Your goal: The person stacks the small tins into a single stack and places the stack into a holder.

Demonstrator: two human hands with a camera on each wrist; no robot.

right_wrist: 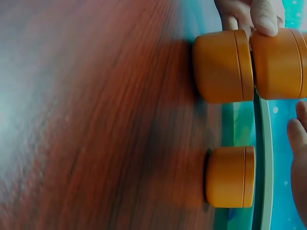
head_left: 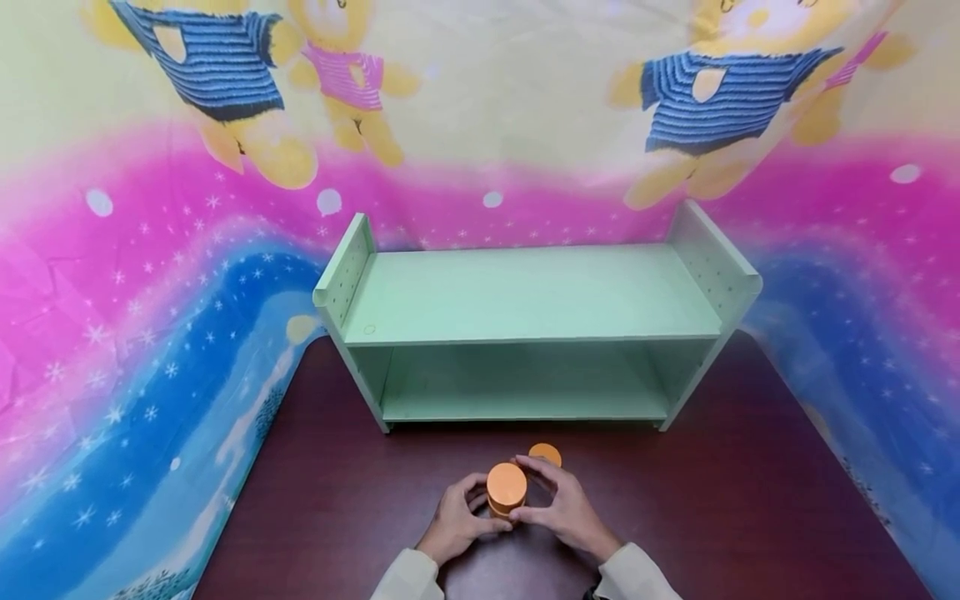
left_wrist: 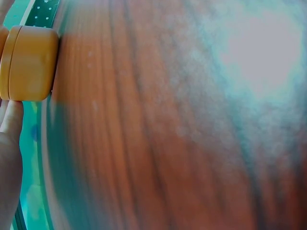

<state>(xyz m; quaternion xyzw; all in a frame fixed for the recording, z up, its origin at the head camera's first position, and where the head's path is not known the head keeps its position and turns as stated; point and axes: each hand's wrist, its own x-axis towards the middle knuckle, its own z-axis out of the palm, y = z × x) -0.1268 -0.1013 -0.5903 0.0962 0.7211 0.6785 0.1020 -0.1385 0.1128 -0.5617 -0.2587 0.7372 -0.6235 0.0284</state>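
Two orange lidded jars stand stacked in front of me, the upper jar (head_left: 507,485) on the lower jar (right_wrist: 223,67). My left hand (head_left: 463,514) holds the upper jar from the left, and its thumb presses against that jar's side in the right wrist view. Curving round the right side is my right hand (head_left: 564,507), its fingers spread apart; a small gap separates its fingertips (right_wrist: 293,127) from the upper jar in the right wrist view. A third orange jar (head_left: 545,453) stands on the table behind my right hand.
A pale green two-tier shelf (head_left: 525,292) stands at the back of the dark wooden table (head_left: 315,508). Its side panels rise above the top board. A cloth backdrop (head_left: 480,125) with printed bears hangs behind and along both sides.
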